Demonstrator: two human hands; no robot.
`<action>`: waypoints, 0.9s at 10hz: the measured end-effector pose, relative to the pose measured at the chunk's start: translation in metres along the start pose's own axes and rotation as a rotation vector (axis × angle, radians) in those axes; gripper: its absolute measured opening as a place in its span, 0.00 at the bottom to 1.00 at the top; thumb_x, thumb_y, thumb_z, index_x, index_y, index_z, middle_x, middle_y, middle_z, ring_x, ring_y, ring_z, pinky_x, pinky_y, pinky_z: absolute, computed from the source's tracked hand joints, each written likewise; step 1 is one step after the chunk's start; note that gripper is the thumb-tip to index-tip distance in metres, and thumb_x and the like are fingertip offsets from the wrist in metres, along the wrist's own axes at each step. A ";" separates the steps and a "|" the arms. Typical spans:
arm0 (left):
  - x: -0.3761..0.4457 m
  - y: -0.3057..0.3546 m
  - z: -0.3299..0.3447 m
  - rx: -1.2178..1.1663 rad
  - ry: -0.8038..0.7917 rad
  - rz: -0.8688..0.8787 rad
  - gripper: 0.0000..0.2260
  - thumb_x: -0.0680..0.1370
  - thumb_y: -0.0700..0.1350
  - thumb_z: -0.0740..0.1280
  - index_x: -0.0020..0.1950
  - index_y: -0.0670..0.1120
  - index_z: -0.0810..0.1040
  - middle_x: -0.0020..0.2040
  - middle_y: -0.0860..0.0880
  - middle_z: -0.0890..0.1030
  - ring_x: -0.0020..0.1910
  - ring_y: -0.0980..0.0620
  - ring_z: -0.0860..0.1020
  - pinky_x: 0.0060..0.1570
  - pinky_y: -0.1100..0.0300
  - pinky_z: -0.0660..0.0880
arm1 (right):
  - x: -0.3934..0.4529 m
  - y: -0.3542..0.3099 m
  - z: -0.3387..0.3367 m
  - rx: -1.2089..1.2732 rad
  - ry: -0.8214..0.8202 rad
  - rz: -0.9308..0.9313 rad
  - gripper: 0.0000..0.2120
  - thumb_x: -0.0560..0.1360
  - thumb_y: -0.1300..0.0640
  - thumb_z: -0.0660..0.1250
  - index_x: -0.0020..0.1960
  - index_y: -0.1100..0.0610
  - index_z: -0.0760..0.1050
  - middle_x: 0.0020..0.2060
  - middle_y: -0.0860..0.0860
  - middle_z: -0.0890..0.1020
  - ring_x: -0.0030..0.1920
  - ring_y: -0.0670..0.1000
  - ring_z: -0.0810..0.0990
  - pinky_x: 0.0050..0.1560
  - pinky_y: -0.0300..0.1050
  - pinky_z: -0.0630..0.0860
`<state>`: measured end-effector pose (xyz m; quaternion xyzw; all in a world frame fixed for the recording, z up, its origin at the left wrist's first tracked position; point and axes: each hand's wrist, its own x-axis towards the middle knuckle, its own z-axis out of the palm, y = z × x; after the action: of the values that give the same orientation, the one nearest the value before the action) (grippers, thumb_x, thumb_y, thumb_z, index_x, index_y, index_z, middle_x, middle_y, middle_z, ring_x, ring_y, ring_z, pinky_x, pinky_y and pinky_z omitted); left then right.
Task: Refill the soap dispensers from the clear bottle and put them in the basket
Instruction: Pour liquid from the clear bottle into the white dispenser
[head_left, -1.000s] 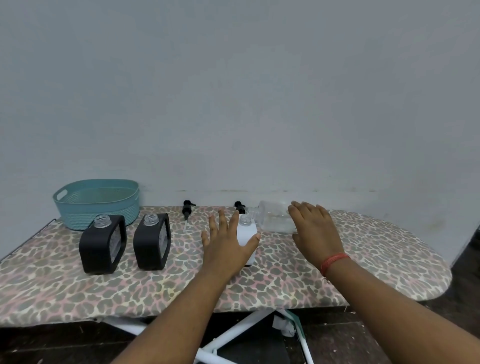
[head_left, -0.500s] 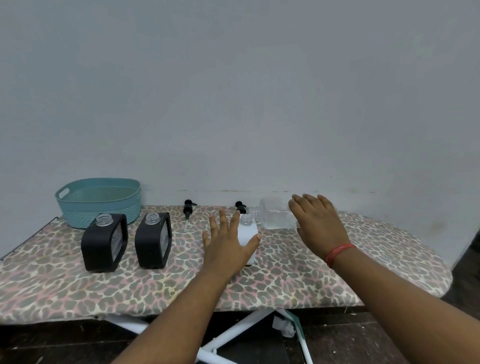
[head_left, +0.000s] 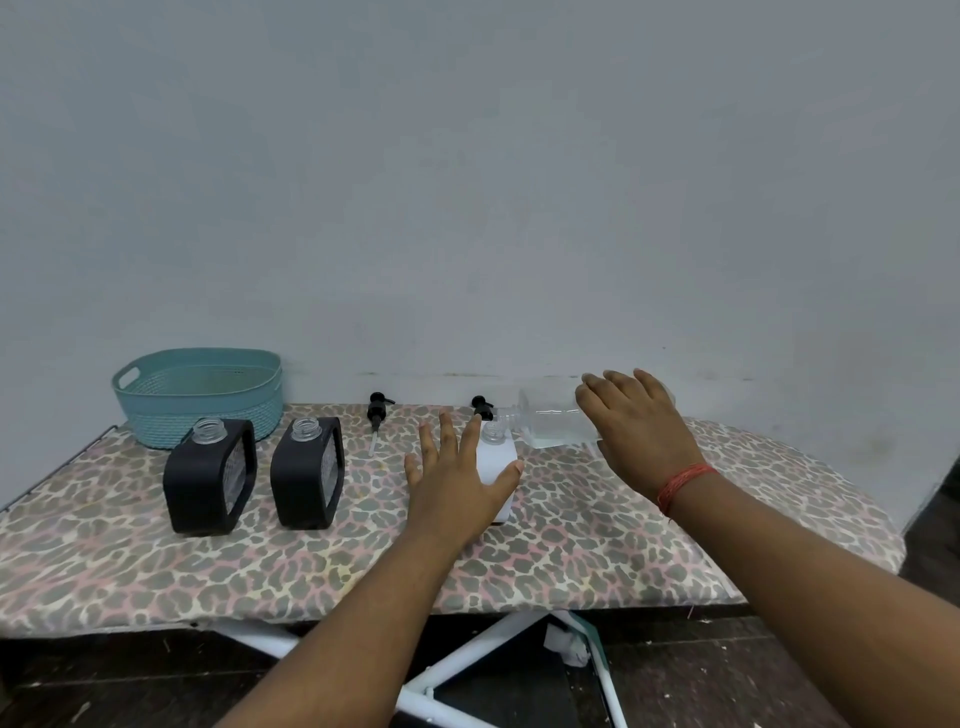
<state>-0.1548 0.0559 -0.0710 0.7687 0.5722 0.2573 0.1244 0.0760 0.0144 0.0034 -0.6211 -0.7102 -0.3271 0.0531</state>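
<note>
My right hand (head_left: 636, 423) holds the clear bottle (head_left: 548, 425) tipped on its side, its mouth over the open neck of a white soap dispenser (head_left: 496, 457). My left hand (head_left: 454, 480) steadies that white dispenser from the near side, thumb on its right face and fingers spread. Two black soap dispensers (head_left: 210, 475) (head_left: 307, 470) stand uncapped to the left. Two black pump heads (head_left: 377, 413) (head_left: 482, 407) lie on the board behind. The teal basket (head_left: 200, 397) stands at the back left with nothing visible in it.
Everything rests on a leopard-print ironing board (head_left: 623, 545) against a pale wall. The board's rounded end is at the right. White legs (head_left: 467, 660) and dark floor show below the near edge.
My right hand has lifted the clear bottle and tipped it further, bringing its mouth over the white dispenser's neck. The left hand has stayed on the dispenser.
</note>
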 end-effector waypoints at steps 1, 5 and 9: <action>0.000 0.001 -0.001 -0.002 -0.005 -0.004 0.38 0.78 0.72 0.54 0.82 0.59 0.45 0.84 0.49 0.40 0.81 0.43 0.36 0.76 0.36 0.43 | 0.002 0.001 -0.002 -0.015 0.000 -0.013 0.29 0.67 0.65 0.75 0.66 0.55 0.71 0.67 0.55 0.76 0.67 0.60 0.74 0.70 0.63 0.68; -0.001 0.001 -0.002 0.000 -0.009 -0.006 0.38 0.77 0.72 0.54 0.82 0.59 0.45 0.84 0.48 0.40 0.81 0.43 0.36 0.76 0.35 0.43 | 0.007 0.003 -0.007 -0.049 0.008 -0.053 0.30 0.66 0.66 0.76 0.65 0.55 0.72 0.66 0.56 0.77 0.66 0.61 0.75 0.69 0.64 0.69; 0.000 0.001 -0.001 0.007 -0.006 -0.003 0.38 0.77 0.72 0.54 0.82 0.59 0.45 0.84 0.48 0.40 0.81 0.43 0.36 0.76 0.35 0.43 | 0.012 0.007 -0.008 -0.086 0.011 -0.079 0.28 0.67 0.67 0.73 0.64 0.55 0.71 0.66 0.55 0.77 0.66 0.61 0.75 0.70 0.64 0.67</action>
<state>-0.1549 0.0552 -0.0698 0.7691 0.5737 0.2531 0.1237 0.0769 0.0201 0.0181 -0.5925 -0.7191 -0.3625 0.0175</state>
